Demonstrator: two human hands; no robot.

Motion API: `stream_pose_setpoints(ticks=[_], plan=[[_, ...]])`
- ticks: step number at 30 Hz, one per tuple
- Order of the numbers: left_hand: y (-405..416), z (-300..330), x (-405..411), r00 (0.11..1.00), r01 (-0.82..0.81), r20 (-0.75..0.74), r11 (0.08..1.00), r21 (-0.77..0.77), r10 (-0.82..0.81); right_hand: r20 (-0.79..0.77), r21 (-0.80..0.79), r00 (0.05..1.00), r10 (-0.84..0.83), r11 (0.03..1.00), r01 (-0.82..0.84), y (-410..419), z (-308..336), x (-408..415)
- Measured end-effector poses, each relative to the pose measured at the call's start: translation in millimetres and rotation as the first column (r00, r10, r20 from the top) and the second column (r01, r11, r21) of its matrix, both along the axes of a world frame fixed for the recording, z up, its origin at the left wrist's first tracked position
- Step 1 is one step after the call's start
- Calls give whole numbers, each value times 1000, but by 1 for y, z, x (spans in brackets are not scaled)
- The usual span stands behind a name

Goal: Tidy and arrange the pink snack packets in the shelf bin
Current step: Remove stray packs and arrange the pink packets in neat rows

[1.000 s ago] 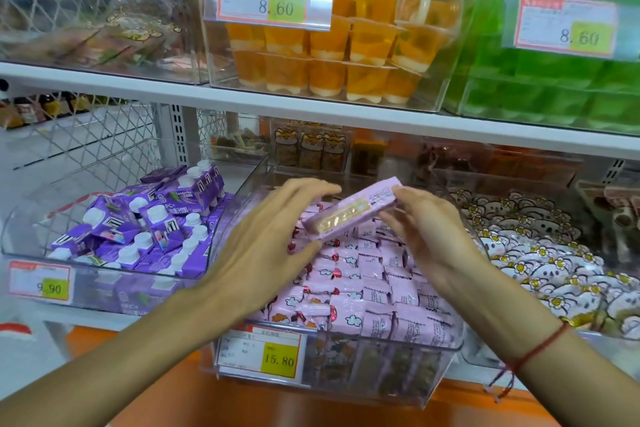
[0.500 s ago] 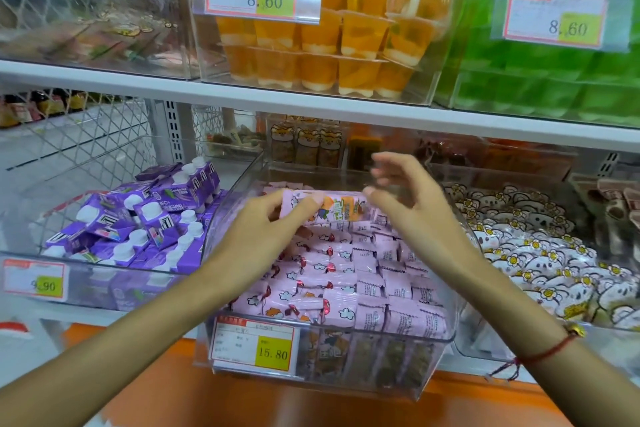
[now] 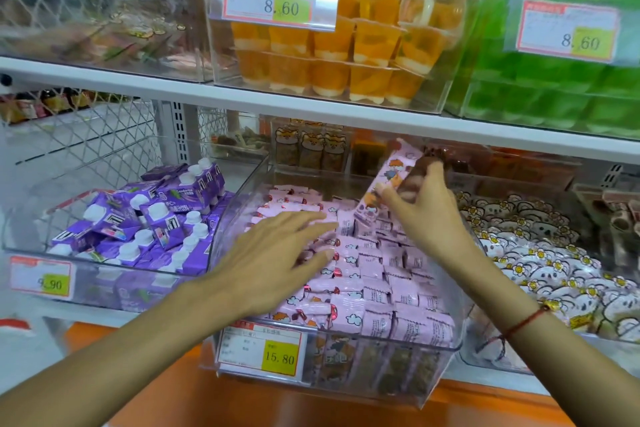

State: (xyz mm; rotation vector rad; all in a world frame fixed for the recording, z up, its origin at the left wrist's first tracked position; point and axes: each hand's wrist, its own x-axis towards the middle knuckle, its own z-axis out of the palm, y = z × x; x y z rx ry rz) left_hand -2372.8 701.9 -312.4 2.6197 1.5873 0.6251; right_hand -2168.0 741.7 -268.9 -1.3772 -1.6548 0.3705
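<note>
A clear shelf bin point(image 3: 346, 374) on the middle shelf is filled with rows of pink snack packets point(image 3: 388, 288). My left hand point(image 3: 273, 263) lies flat with straight fingers on the packets at the bin's left side. My right hand point(image 3: 419, 211) grips one long pink packet point(image 3: 388, 180) near the back of the bin, holding it tilted, its far end raised toward the upper shelf. The packet's lower end touches the packets in the bin.
A bin of purple cartons point(image 3: 145, 218) stands to the left, a bin of white cartoon-print packets point(image 3: 540, 253) to the right. The upper shelf point(image 3: 311, 107) carries orange jelly cups point(image 3: 339, 55) and green packs point(image 3: 554, 90). A 15.80 price tag point(image 3: 263, 350) hangs on the pink bin's front.
The pink packet, held level between both hands before, is now gripped by my right hand alone and tilted up at the back. My left hand dropped flat onto the packets.
</note>
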Motion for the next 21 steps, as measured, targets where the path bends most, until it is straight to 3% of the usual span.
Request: stream_pose_setpoints(ticks=[4,9,14,18,21], plan=[[5,-5,-1,989,12,-142,989,-145,-32,20,-47,1000,17,999,-16,9,-12,-13],[7,-8,-1,989,7,-145,988,-153,-30,218,-167,969,113,983,-77,19,-18,-22],[8,-9,-1,992,10,-123,989,-148,-28,560,-337,789,252,939,-61,24,-6,-16],[9,-10,-1,992,11,-121,988,-153,-30,656,-426,655,375,900,-88,23,-5,-20],[9,-10,0,992,13,-120,988,-153,-32,684,-415,624,379,905,-94,22,-1,-21]])
